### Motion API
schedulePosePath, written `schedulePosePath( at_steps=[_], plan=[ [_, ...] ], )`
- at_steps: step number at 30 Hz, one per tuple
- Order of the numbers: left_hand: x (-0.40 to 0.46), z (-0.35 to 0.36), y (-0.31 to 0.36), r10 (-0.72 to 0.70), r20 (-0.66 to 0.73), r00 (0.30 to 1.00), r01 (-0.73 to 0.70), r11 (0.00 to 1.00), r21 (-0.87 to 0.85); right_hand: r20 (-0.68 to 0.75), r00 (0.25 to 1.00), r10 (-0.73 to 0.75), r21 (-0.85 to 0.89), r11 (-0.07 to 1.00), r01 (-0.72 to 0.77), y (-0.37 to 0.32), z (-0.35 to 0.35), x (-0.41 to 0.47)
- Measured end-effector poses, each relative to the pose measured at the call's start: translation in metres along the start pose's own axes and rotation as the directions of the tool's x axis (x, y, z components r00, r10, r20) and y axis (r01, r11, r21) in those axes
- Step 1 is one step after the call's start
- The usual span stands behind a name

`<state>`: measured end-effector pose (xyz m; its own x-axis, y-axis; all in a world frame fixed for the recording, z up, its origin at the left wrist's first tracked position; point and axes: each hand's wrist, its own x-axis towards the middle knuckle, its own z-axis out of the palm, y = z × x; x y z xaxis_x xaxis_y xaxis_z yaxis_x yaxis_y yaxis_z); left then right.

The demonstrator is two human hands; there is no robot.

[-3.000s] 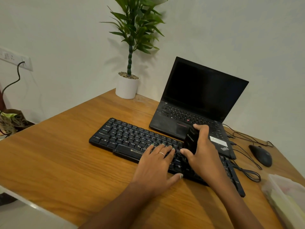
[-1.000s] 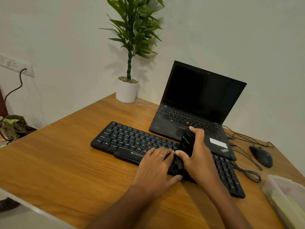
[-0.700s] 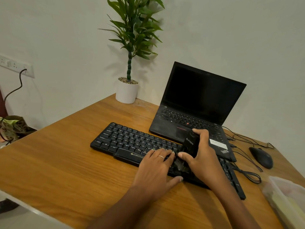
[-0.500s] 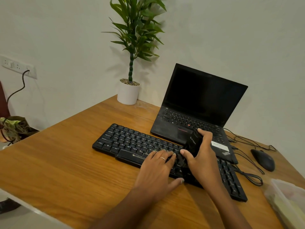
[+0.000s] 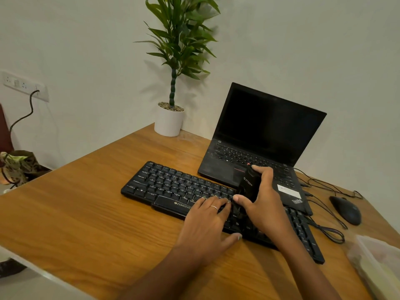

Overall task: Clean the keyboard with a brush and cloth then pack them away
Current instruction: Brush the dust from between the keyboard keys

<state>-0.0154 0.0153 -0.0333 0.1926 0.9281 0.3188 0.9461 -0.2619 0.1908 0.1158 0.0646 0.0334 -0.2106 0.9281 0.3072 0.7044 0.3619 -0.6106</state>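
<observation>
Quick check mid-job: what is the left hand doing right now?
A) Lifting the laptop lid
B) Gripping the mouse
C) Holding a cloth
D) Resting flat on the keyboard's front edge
D: the left hand lies with fingers spread on the keyboard while the right hand grips the black brush.

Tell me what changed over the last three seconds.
Little changed. The right hand, gripping the black brush throughout, shifted it slightly back and forth over the same middle patch of the black keyboard. The left hand stayed flat on the keys; nothing was grasped or released.
</observation>
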Motion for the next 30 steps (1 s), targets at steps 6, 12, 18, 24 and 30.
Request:
schedulePosePath(
  at_steps=[6,12,18,24,30],
  plan=[
    [0.0,0.001,0.001,0.013,-0.034,0.999,-0.013,1.0,-0.011,-0.145,0.989,0.009,-0.003,1.0,-0.01,0.002,0.007,0.008],
    [0.0,0.004,-0.002,0.014,-0.065,0.998,-0.014,1.0,-0.011,0.007,1.0,0.014,-0.039,0.999,-0.013,-0.001,0.002,0.014],
    [0.0,0.002,-0.001,0.013,-0.06,0.998,-0.014,1.0,-0.025,-0.054,0.996,0.07,0.019,0.997,-0.069,0.003,-0.002,0.017],
    [0.0,0.003,-0.002,0.021,-0.075,0.997,-0.023,1.0,-0.019,-0.085,0.991,0.105,-0.049,0.993,-0.109,0.005,-0.006,0.017],
    [0.001,0.006,-0.002,0.028,-0.133,0.991,-0.031,0.999,-0.022,0.0,0.995,0.096,0.037,0.995,-0.096,0.006,-0.007,0.012]
  ],
)
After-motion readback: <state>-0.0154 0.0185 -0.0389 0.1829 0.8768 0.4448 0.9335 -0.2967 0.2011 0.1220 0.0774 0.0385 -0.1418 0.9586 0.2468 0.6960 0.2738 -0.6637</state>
